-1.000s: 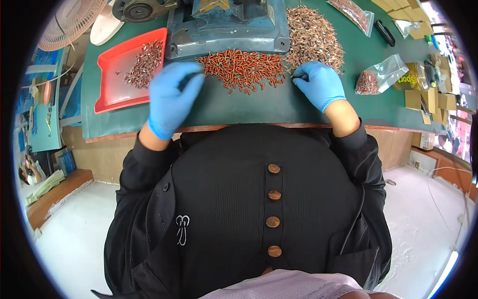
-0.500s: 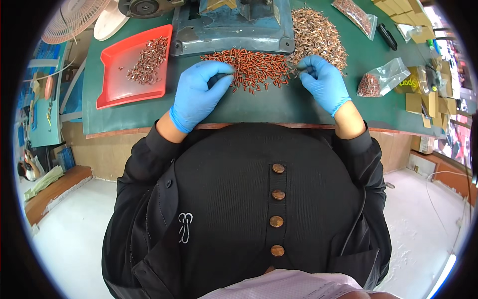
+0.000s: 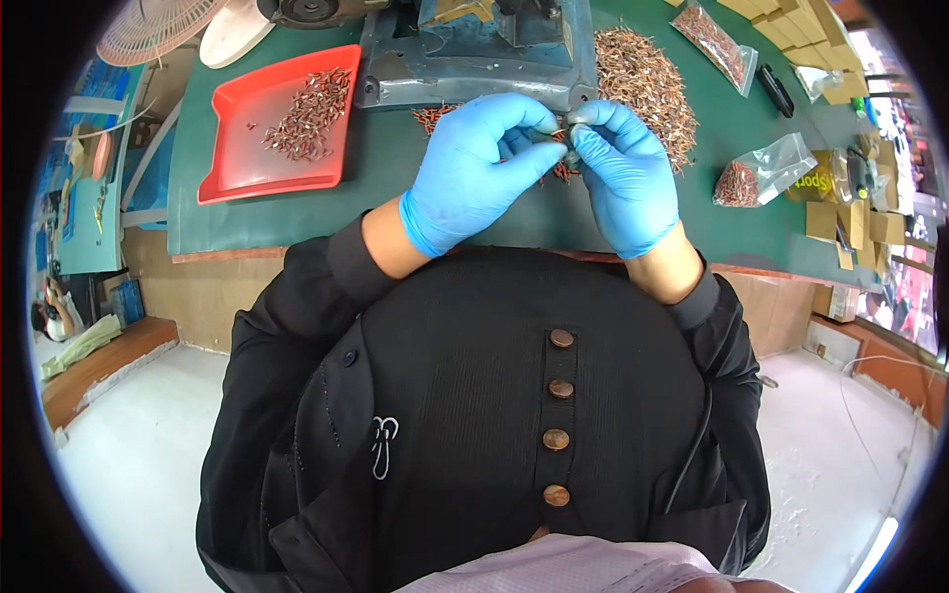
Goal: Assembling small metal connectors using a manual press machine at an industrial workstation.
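My left hand (image 3: 484,173) and my right hand (image 3: 630,173), both in blue gloves, meet fingertip to fingertip in front of a blue-grey metal machine base. Each has thumb and forefinger pinched. A tiny reddish piece shows between the fingertips, too small and covered to make out well. Beneath and behind the hands lies a pile of small red cylindrical parts (image 3: 431,120), mostly hidden by the left hand. Just beyond the right hand spreads a bigger heap of small copper-and-silver parts (image 3: 647,84).
On the left, a red tray (image 3: 222,168) holds loose metal parts (image 3: 314,114). The machine base (image 3: 474,74) stands at the back. Clear bags of parts (image 3: 714,44) (image 3: 736,185), a black marker-like object (image 3: 775,91) and small cardboard boxes (image 3: 840,222) are on the right.
Both hands have come together from either side of the red pile, the left moving right, the right slightly left. The view has shifted slightly.
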Demonstrator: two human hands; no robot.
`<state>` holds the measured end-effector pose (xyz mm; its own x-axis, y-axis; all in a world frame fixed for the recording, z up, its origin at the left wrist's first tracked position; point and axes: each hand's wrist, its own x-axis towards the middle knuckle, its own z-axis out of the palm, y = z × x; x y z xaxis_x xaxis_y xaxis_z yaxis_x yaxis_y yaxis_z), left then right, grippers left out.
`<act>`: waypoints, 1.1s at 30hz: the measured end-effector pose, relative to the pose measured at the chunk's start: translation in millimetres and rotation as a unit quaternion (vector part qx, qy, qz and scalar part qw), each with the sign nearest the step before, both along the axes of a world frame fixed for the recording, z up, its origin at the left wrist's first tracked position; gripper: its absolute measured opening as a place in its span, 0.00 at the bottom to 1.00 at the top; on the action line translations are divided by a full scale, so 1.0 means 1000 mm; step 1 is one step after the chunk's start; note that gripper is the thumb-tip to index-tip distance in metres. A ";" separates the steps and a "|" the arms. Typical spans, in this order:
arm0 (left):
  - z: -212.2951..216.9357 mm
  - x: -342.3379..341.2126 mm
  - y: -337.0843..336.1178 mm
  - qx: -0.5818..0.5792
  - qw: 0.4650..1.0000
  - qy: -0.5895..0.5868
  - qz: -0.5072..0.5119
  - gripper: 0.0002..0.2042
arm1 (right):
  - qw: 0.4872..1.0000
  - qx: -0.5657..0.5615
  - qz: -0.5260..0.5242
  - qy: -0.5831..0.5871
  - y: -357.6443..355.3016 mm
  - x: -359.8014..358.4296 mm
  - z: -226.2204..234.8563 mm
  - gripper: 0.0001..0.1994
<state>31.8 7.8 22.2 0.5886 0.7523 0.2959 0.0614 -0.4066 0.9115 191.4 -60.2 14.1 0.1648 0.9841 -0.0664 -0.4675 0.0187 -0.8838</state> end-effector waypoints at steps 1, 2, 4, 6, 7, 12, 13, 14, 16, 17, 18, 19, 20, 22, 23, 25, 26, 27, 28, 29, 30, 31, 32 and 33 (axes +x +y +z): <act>-0.002 0.001 0.001 0.007 0.999 -0.024 0.021 0.08 | 0.999 -0.003 0.006 -0.036 -0.001 -0.002 0.002 0.07; -0.003 0.000 0.002 0.006 0.999 -0.024 0.022 0.08 | 0.997 -0.006 0.012 -0.073 -0.001 -0.003 0.004 0.07; -0.002 -0.003 0.003 0.022 0.999 -0.029 0.017 0.05 | 0.995 -0.007 0.022 -0.096 -0.003 -0.004 0.005 0.07; -0.002 -0.007 0.002 0.019 1.000 -0.017 0.014 0.04 | 0.993 -0.008 0.030 -0.118 -0.005 -0.007 0.007 0.08; -0.002 -0.008 0.001 0.017 1.000 -0.007 0.011 0.04 | 0.986 -0.025 0.032 -0.162 -0.005 -0.008 0.009 0.08; -0.005 -0.011 0.003 -0.003 1.000 0.018 -0.004 0.04 | 0.973 -0.054 0.032 -0.222 -0.002 -0.006 0.003 0.10; -0.005 -0.011 0.003 -0.027 0.999 0.027 -0.013 0.05 | 0.975 -0.042 0.028 -0.218 0.000 -0.005 0.000 0.10; -0.007 -0.011 0.003 -0.029 0.999 0.029 -0.013 0.05 | 0.976 -0.029 0.024 -0.214 0.001 -0.004 -0.002 0.10; -0.010 -0.011 0.005 -0.006 1.000 0.029 -0.011 0.05 | 0.974 -0.028 0.027 -0.224 0.002 -0.003 -0.004 0.09; -0.010 -0.011 0.005 -0.006 0.999 0.031 -0.012 0.05 | 0.975 -0.031 0.034 -0.219 0.003 -0.002 -0.003 0.08; -0.009 -0.011 0.005 -0.015 0.999 0.031 -0.016 0.05 | 0.976 -0.033 0.042 -0.213 0.003 -0.002 -0.003 0.08; -0.009 -0.011 0.005 -0.024 0.999 0.031 -0.020 0.05 | 0.976 -0.033 0.042 -0.212 0.003 -0.001 -0.004 0.08; -0.010 -0.013 0.005 -0.023 0.999 0.033 -0.020 0.05 | 0.969 -0.042 0.054 -0.238 0.002 -0.001 -0.005 0.07; -0.013 -0.020 0.009 -0.024 0.998 0.062 0.010 0.05 | 0.961 -0.050 0.066 -0.263 0.000 0.000 -0.006 0.07; -0.017 -0.025 0.014 -0.026 0.997 0.063 0.025 0.04 | 0.950 -0.057 0.075 -0.298 -0.001 0.000 -0.004 0.06; -0.023 -0.038 0.027 0.010 0.994 0.104 0.028 0.04 | 0.938 -0.064 0.083 -0.330 -0.002 0.002 -0.004 0.05; -0.023 -0.044 0.030 0.010 0.994 0.105 0.027 0.04 | 0.940 -0.062 0.087 -0.324 -0.002 0.003 -0.007 0.05; -0.023 -0.049 0.033 0.091 0.979 0.181 -0.010 0.04 | 0.942 -0.060 0.091 -0.317 -0.002 0.003 -0.008 0.05; -0.022 -0.051 0.033 0.174 0.950 0.254 -0.046 0.04 | 0.942 -0.059 0.090 -0.317 -0.002 0.003 -0.008 0.05; -0.023 -0.051 0.030 0.205 0.939 0.272 -0.049 0.04 | 0.947 -0.051 0.093 -0.304 -0.003 0.002 -0.007 0.05; -0.025 -0.049 0.027 0.207 0.939 0.272 -0.048 0.04 | 0.951 -0.043 0.096 -0.291 -0.003 0.002 -0.006 0.05; -0.026 -0.048 0.024 0.221 0.931 0.286 -0.046 0.03 | 0.951 -0.042 0.098 -0.291 -0.002 0.001 -0.006 0.05; -0.028 -0.047 0.023 0.235 0.924 0.300 -0.044 0.02 | 0.946 -0.045 0.106 -0.303 -0.001 0.000 -0.007 0.05; -0.031 -0.047 0.021 0.234 0.924 0.301 -0.043 0.02 | 0.941 -0.047 0.115 -0.314 0.000 -0.001 -0.007 0.05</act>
<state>-14.8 29.0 -8.8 0.8039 0.5678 0.1772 0.4485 -0.7743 0.4465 190.9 -60.6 6.6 -0.0153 0.9933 -0.1146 0.1662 -0.1104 -0.9799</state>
